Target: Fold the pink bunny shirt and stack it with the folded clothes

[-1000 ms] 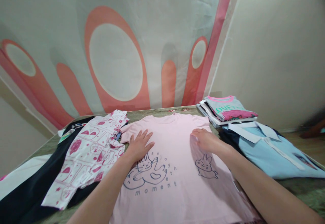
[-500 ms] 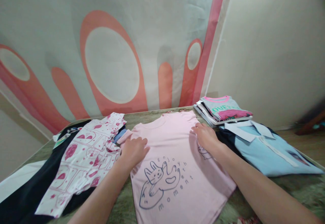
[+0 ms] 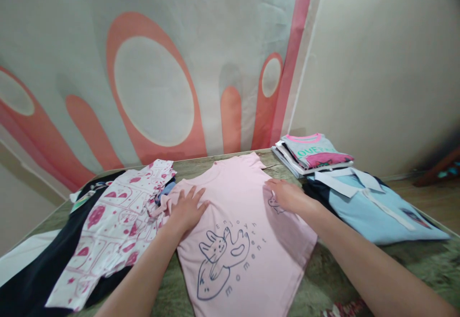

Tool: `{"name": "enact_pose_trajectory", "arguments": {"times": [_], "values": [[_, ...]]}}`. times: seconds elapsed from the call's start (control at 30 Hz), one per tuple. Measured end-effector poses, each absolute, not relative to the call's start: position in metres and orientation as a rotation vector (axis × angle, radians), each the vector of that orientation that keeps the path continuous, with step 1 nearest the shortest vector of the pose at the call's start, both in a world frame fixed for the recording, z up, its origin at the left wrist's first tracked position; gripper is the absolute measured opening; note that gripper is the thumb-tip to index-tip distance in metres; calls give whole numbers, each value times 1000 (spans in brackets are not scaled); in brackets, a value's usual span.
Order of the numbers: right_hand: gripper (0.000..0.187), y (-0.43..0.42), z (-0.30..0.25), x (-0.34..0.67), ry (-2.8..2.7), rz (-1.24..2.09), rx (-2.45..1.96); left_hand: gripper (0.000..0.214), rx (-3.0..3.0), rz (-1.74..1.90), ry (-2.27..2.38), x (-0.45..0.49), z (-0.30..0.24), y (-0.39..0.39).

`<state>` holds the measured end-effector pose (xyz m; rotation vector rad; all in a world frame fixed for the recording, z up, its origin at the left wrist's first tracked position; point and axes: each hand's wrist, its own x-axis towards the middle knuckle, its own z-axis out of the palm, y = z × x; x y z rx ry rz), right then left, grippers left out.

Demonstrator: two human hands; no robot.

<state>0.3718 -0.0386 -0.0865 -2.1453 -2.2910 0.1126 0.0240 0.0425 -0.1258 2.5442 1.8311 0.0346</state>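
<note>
Hands (image 3: 187, 210) (image 3: 287, 196) on pink T-shirt (image 3: 239, 204), lightly rumpled

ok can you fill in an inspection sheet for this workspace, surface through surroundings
Surface: mottled brown-green tabletop, reddish pattern low in view
Job's things: pink t-shirt, spread out, slightly askew, rabbit print up
Clutter: at left, pink-and-white printed garment partly over a black garment; at right, folded stack and light blue garment
Grippers: bare hands; left hand on the shirt, fingers spread; right hand at its right side, grip unclear
Cables: nothing seen
Surroundings: patterned wall behind, plain wall at right
</note>
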Motion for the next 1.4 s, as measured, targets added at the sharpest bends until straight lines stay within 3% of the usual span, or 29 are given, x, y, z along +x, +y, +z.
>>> {"name": "enact_pose_trajectory", "arguments": {"times": [0.17,0.37,0.5,0.67,0.73,0.93,1.2,1.3,1.4], "values": [[31,-43,-87,369,-2359,128,-2191,62,2562,58,1906,19,-131,48],[49,-30,-97,376,-2211,-107,-2215,68,2525,-214,1950,31,-99,20],[48,-20,-111,388,-2060,-289,-2189,50,2517,-532,1778,39,-61,-3],[35,-19,-125,387,-2033,-212,-2169,43,2650,-211,1632,39,-59,2],[33,-20,-129,383,-2048,-186,-2149,50,2705,-113,1510,37,-75,12],[37,-16,-137,381,-2065,-153,-2015,58,2569,-268,1611,29,-107,15],[41,-13,-141,374,-2252,107,-1626,69,2558,-405,1889,-1,-95,-42],[43,-12,-141,375,-2224,112,-1739,68,2471,-452,1811,-13,-80,-43],[46,-12,-140,384,-2104,45,-2013,51,2467,-429,1774,-20,-67,-20]]}}
